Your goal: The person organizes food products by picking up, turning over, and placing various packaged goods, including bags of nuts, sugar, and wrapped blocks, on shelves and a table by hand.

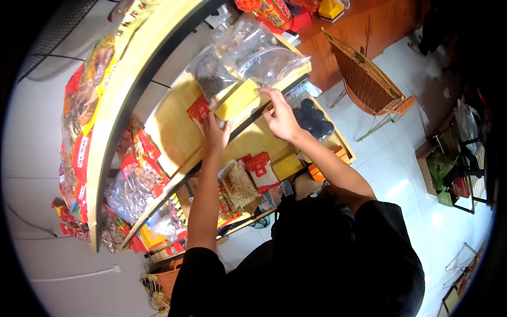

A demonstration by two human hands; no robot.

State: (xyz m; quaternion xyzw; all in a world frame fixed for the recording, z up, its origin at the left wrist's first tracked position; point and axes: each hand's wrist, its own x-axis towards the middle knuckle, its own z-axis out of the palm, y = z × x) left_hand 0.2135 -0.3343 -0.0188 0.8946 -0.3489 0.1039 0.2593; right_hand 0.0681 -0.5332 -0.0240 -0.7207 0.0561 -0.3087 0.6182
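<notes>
A plain yellow box (237, 100) is at the front edge of the upper shelf, tilted in view, between my two hands. My left hand (215, 132) has its fingers and thumb at the near left end of the box, closed against it. At the opposite end, my right hand (280, 115) presses its fingertips to the box's corner, with the thumb bent lower down. Just left of the box lies a red packet (198, 112). Behind it sit a clear bag of dark dried goods (210, 71) and another clear plastic bag (269, 63).
Below, the lower shelf holds a bag of pale pieces (238, 185), a red and white packet (261, 170), another yellow box (288, 166) and dark-lidded jars (312, 120). Packed bags (138, 158) fill the left shelves. A wicker chair (364, 79) stands on the tiled floor.
</notes>
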